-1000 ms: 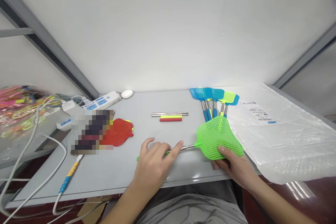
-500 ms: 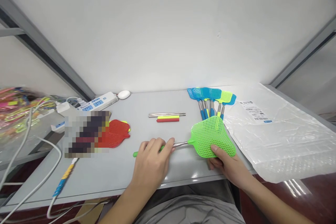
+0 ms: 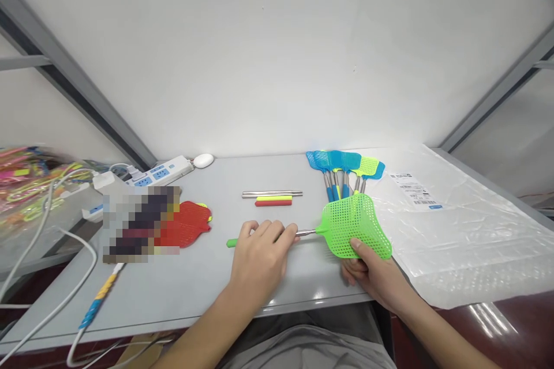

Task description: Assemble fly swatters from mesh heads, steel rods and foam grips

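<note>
Between my hands, a green fly swatter [image 3: 351, 222] lies roughly level over the near part of the grey table. My left hand [image 3: 262, 251] is closed around its handle and metal rod, with the green grip end showing to the left. My right hand [image 3: 367, 265] pinches the lower edge of the mesh head, thumb on top and fingers underneath. Beyond my left hand lie metal rods [image 3: 272, 194], with a yellow grip [image 3: 274, 198] and a red grip [image 3: 273, 203] beside them. A red swatter head [image 3: 187, 223] rests at the left, over a yellow one.
Several blue and yellow fly swatters [image 3: 340, 161] lie fanned at the back right. A clear bubble-wrap bag [image 3: 467, 242] with a label covers the right side. A power strip [image 3: 167, 173], a white mouse-like object [image 3: 203, 161], a pixelated item [image 3: 145, 222] and cables occupy the left.
My left hand has slid a little toward the right along the swatter's handle. My right hand keeps its pinch on the mesh head. The camera view has shifted slightly.
</note>
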Demonstrator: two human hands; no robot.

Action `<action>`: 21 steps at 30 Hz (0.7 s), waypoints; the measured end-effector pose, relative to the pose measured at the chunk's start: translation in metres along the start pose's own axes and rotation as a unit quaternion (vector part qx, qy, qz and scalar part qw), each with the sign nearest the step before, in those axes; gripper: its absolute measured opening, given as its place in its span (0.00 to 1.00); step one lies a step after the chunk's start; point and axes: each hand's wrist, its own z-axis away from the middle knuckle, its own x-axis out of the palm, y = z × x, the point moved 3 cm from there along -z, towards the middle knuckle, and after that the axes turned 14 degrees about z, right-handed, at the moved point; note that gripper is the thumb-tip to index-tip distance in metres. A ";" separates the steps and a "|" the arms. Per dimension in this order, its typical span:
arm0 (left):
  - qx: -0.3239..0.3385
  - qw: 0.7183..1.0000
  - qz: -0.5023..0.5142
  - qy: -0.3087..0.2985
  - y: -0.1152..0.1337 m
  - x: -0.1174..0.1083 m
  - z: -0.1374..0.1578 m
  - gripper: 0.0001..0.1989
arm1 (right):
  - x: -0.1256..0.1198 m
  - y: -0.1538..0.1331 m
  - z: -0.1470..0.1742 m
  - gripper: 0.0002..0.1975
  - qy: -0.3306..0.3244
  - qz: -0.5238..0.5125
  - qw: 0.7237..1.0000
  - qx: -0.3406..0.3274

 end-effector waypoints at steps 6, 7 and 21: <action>-0.002 0.998 0.006 0.066 0.003 -0.001 0.004 0.05 | -0.003 0.004 0.003 0.23 -0.013 0.030 0.999 0.001; -0.001 0.998 0.009 0.068 0.003 -0.001 0.004 0.05 | -0.003 0.004 0.003 0.23 -0.014 0.034 0.999 -0.001; 0.018 0.998 0.006 0.060 0.004 0.002 0.006 0.08 | -0.005 0.004 0.009 0.22 -0.019 0.097 0.994 -0.039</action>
